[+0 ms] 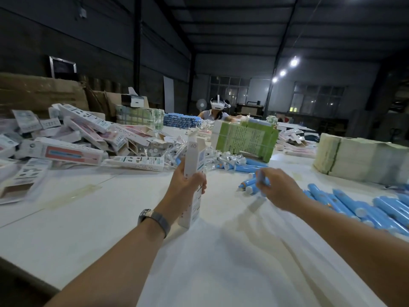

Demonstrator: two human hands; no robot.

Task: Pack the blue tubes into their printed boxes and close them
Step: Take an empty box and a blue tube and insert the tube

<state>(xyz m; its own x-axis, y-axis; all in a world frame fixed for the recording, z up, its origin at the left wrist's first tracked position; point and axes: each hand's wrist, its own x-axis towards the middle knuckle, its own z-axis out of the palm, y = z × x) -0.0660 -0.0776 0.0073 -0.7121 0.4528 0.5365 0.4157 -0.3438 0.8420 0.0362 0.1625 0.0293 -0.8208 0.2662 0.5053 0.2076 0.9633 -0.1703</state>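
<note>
The right hand (276, 189) is motion-blurred; its fingers (261, 177) curl around one blue tube (264, 180), of which only a short blurred section shows, so the grip cannot be made out exactly. The left hand (188, 185) grips one printed box (194, 173) held upright. The left fingers (200, 179) wrap its front and hide the middle panel; the top flap stands open. A watch (152, 218) sits on the left wrist.

Just beyond the right fingers, about three loose tubes (247, 187) lie on the white surface (88, 218). To their right lies a row of tubes (354, 204), cut off by the frame edge; an exact count is not possible. Left of the left fingers is a heap of boxes (73, 138), too overlapped to count. Beyond the fingers stand a green bundle (245, 138) and one person wearing a headset (218, 104).
</note>
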